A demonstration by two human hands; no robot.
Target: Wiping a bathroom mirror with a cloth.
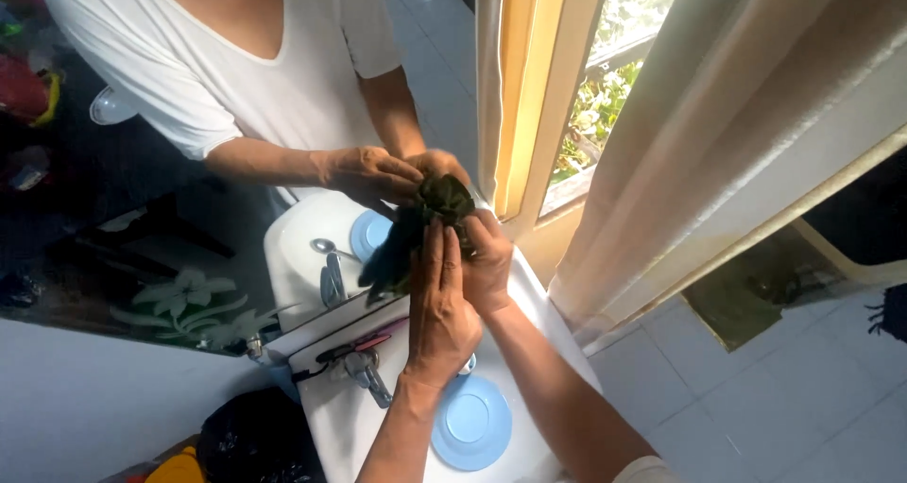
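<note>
Home bathroom: white washbasin [345,426] with chrome tap [364,374] below the fingers [444,247], wall mirror [142,209] beyond them, tiled floor [756,398], curtained window [605,96].

A dark green cloth [416,228], a pale blue plate [472,422], and a white sink [345,426].

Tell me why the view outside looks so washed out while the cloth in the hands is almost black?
Head view: daylight through the window blows out the greenery to a pale glare; the dark cloth between the left hand and right hand is backlit, so its folds are lost. The mirror side stays dim, and the whole frame is soft and tilted.
</note>
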